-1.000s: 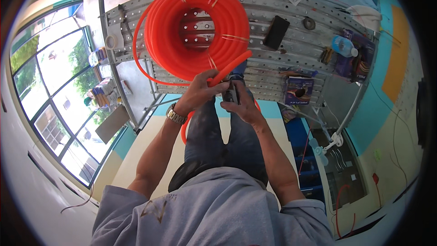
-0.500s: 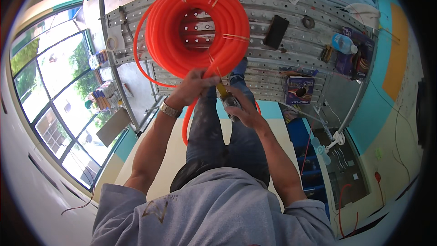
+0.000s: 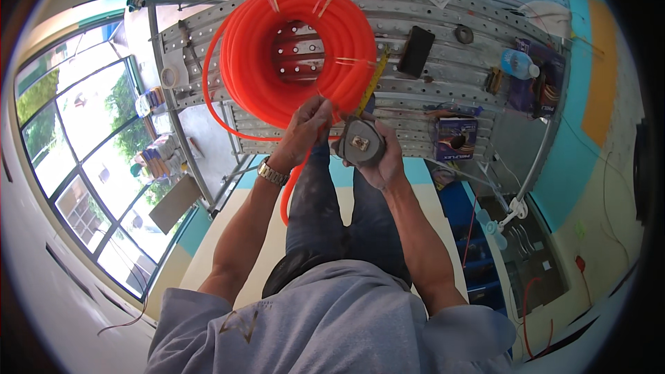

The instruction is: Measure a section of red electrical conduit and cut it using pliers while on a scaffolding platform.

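At the lower middle of the frame the person's grey shirt and dark trousers fill the view, with both forearms rising toward the centre. The right hand (image 3: 377,156) has its grip clamped on a grey tape measure (image 3: 361,142), its yellow blade (image 3: 374,83) drawn upward along the coil. Just left of it, the left hand (image 3: 305,128), a wristwatch (image 3: 271,172) on its wrist, pinches its fingers together on the orange hose (image 3: 294,183) where a loose tail hangs down below the tabletop edge. Farther up, at the upper centre, the orange hose coil (image 3: 298,52) lies flat on the perforated metal tabletop (image 3: 443,34), bound by thin ties. The hose looks light, springy and smooth, likely to uncoil; it is best held close to the end, or by the bundled turns. To the upper right lie a black case (image 3: 415,50), a plastic bottle (image 3: 518,64) and a blue box (image 3: 455,138).
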Demonstrator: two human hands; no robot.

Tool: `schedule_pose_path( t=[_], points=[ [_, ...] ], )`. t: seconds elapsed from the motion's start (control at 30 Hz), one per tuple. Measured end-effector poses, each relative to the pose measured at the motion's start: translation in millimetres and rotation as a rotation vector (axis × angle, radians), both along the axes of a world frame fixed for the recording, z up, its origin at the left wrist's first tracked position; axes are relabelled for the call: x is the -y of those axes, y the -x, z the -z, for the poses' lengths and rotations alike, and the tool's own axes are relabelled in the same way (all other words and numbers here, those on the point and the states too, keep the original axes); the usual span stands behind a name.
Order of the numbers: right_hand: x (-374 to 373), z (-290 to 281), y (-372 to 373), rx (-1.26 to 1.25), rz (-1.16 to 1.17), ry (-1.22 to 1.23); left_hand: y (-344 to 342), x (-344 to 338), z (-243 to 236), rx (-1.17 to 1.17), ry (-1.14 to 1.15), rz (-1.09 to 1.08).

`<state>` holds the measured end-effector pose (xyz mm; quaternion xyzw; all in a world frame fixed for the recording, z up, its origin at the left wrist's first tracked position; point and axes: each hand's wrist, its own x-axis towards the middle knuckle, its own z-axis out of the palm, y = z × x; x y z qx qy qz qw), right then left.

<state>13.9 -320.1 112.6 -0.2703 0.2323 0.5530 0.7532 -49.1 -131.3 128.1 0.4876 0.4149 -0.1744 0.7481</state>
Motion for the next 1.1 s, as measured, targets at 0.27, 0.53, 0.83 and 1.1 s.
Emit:
schedule_pose_path(
  t=[0.27, 0.53, 0.83, 1.1],
  points=[
    [-25, 11, -15, -0.219, 0.152, -0.186, 26, 12, 21, -0.014, -0.011, -0.065],
    [0, 40, -113, -0.161, 0.284, -0.283, 150, 8, -5, 0.004, -0.067, 0.248],
    [-24, 56, -75, -0.307, 0.197, -0.321, 148, 12, 2, -0.05, -0.211, 0.062],
    [-51, 55, -29, -0.265, 0.344, -0.183, 119, 16, 8, -0.019, -0.202, -0.031]
  ],
)
